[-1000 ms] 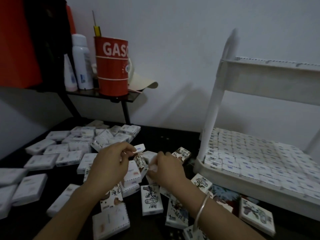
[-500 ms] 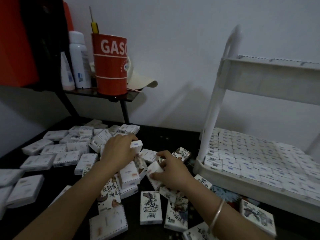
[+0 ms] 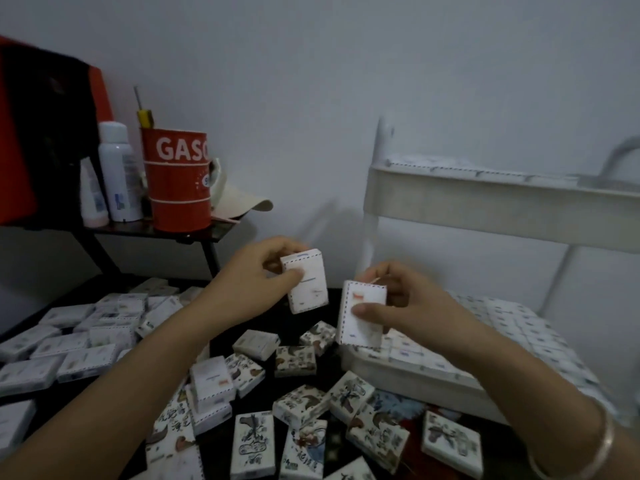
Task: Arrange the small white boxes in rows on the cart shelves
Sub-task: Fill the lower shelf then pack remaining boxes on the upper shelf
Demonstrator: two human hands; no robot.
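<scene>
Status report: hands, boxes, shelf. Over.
Left hand holds left box, right hand holds right box, both held up. Lower shelf lined with rows. Loose boxes below; path to shelf looks open.

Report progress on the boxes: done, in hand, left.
Done: rows of small white boxes cover the white plastic cart's lower shelf. In hand: left hand grips one white box, right hand a second box. Left: many loose boxes, plain and illustrated, scattered on the dark surface.

White box (image 3: 306, 282) held upright, second box (image 3: 362, 318) beside it, loose boxes (image 3: 86, 362) scattered, lower cart shelf (image 3: 433, 377) row-filled
</scene>
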